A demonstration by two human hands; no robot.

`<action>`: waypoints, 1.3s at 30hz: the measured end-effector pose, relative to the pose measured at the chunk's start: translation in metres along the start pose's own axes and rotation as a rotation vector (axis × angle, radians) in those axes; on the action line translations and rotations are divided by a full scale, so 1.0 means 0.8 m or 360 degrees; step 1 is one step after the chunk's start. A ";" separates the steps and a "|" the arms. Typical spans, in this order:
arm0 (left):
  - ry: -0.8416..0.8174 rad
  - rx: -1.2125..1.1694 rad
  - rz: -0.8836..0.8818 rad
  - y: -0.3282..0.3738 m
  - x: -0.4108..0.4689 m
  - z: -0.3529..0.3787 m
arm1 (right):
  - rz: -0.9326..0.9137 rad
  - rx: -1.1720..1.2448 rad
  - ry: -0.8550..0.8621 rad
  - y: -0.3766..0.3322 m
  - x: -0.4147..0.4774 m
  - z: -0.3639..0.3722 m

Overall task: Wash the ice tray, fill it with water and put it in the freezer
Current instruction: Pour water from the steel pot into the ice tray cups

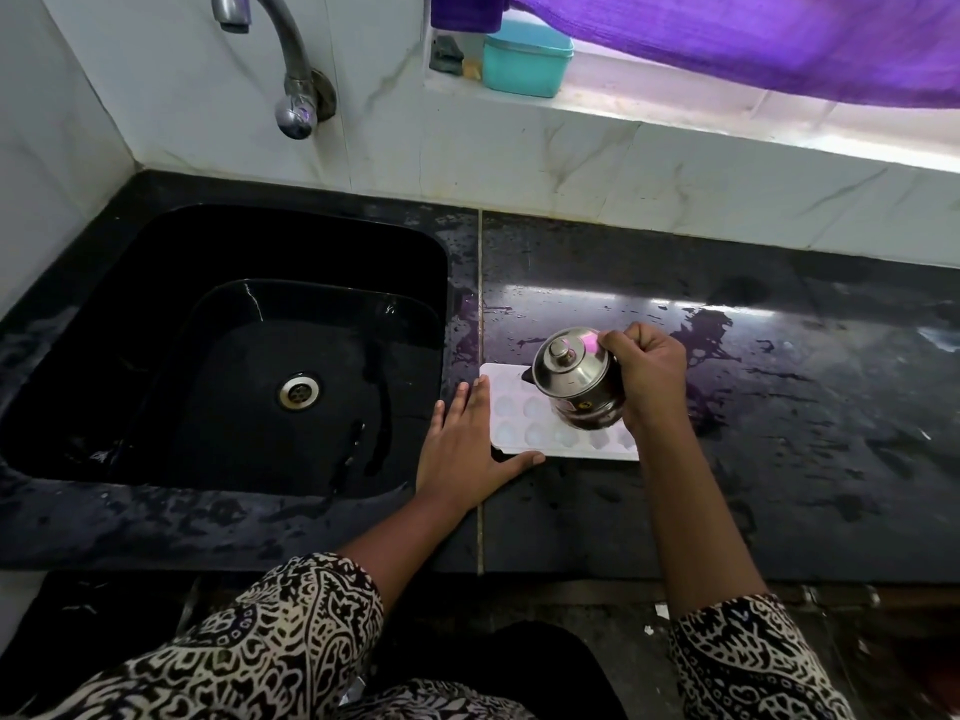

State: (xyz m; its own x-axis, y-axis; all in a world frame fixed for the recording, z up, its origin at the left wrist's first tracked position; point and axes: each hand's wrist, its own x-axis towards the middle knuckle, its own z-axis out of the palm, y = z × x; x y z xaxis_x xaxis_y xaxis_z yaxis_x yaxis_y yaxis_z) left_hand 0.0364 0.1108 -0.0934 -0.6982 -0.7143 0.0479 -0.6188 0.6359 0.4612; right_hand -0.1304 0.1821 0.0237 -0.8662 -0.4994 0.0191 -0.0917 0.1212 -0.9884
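Observation:
A white ice tray (524, 423) lies flat on the wet black counter, just right of the sink. My left hand (467, 449) rests flat beside its left end, fingers straight, thumb along the tray's near edge. My right hand (649, 376) grips a small steel lidded jug (574, 374) and holds it tilted to the left over the tray's far cells, spout down. Whether water lies in the cells I cannot tell.
The black sink (156, 324) with a steel drain (298, 391) lies to the left, a steel tap (291, 70) above it. On the window ledge stand a teal box (524, 57) and a purple cloth (753, 39). Water streaks the black counter (779, 407).

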 end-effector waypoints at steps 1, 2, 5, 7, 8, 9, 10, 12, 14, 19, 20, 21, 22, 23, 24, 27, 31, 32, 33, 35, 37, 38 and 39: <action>-0.0003 0.0007 0.0001 0.000 0.000 0.000 | -0.0003 -0.0007 0.0000 0.000 0.000 0.000; -0.0006 0.0013 0.0003 0.000 0.000 0.000 | -0.0006 -0.0015 -0.0001 -0.001 0.000 -0.001; 0.0000 0.0008 -0.0002 0.001 0.000 -0.002 | -0.0008 -0.0031 -0.0011 -0.001 -0.001 -0.001; -0.0007 0.0000 -0.0005 0.001 -0.001 -0.003 | -0.0005 -0.0027 -0.0021 0.000 -0.002 -0.002; -0.0006 -0.0001 -0.0006 0.002 -0.001 -0.003 | -0.0006 -0.0023 -0.0022 0.000 -0.002 -0.002; -0.0005 -0.0003 -0.0005 0.002 -0.001 -0.003 | -0.0007 -0.0018 -0.0021 0.000 -0.003 -0.002; -0.0009 -0.0004 -0.0004 0.002 -0.001 -0.004 | -0.0009 -0.0014 -0.0016 0.001 -0.003 -0.002; -0.0018 -0.0003 -0.0004 0.002 -0.001 -0.004 | -0.0010 -0.0015 0.0000 0.002 -0.003 -0.003; -0.0020 -0.0008 -0.0008 0.003 -0.001 -0.005 | 0.0005 0.0005 0.0010 0.003 -0.003 -0.003; -0.0015 -0.0014 -0.0001 0.003 -0.002 -0.005 | 0.0072 0.0095 0.0026 0.004 -0.003 -0.003; -0.0013 -0.0017 -0.0002 0.003 -0.002 -0.005 | 0.0101 0.0143 0.0029 0.003 -0.003 -0.003; -0.0012 -0.0018 -0.0002 0.003 -0.002 -0.006 | 0.0137 0.0207 0.0033 0.002 -0.003 -0.003; -0.0011 -0.0020 -0.0002 0.003 -0.002 -0.006 | 0.0170 0.0268 0.0037 0.001 -0.002 -0.003; -0.0011 -0.0024 -0.0002 0.003 -0.002 -0.006 | 0.0194 0.0311 0.0040 0.001 -0.002 -0.003; -0.0011 -0.0027 -0.0002 0.003 -0.002 -0.006 | 0.0206 0.0333 0.0040 0.000 -0.002 -0.004; -0.0009 -0.0030 -0.0002 0.003 -0.002 -0.006 | 0.0194 0.0302 0.0039 0.000 -0.001 -0.005; -0.0005 -0.0038 -0.0007 0.003 -0.002 -0.005 | 0.0103 0.0142 0.0023 0.001 0.000 -0.004; -0.0005 -0.0033 -0.0009 0.003 -0.002 -0.005 | 0.0082 0.0108 0.0019 0.002 0.001 -0.004; -0.0004 -0.0027 -0.0011 0.004 -0.002 -0.004 | 0.0064 0.0081 0.0014 0.003 0.001 -0.004; -0.0001 -0.0020 -0.0013 0.003 -0.001 -0.004 | 0.0036 0.0037 0.0003 0.005 0.001 -0.004; -0.0002 -0.0015 -0.0012 0.003 -0.001 -0.004 | 0.0025 0.0011 -0.0001 0.006 0.001 -0.004; -0.0003 -0.0012 -0.0012 0.003 -0.002 -0.004 | 0.0021 0.0008 -0.0001 0.006 0.000 -0.004; -0.0003 -0.0012 -0.0013 0.003 -0.002 -0.004 | 0.0016 0.0004 -0.0002 0.007 0.000 -0.005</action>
State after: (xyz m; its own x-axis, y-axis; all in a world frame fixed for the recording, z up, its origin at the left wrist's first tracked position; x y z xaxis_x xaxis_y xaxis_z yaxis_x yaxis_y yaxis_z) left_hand 0.0370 0.1124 -0.0896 -0.6939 -0.7189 0.0422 -0.6218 0.6277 0.4683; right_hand -0.1330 0.1861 0.0191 -0.8665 -0.4992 0.0092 -0.0820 0.1241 -0.9889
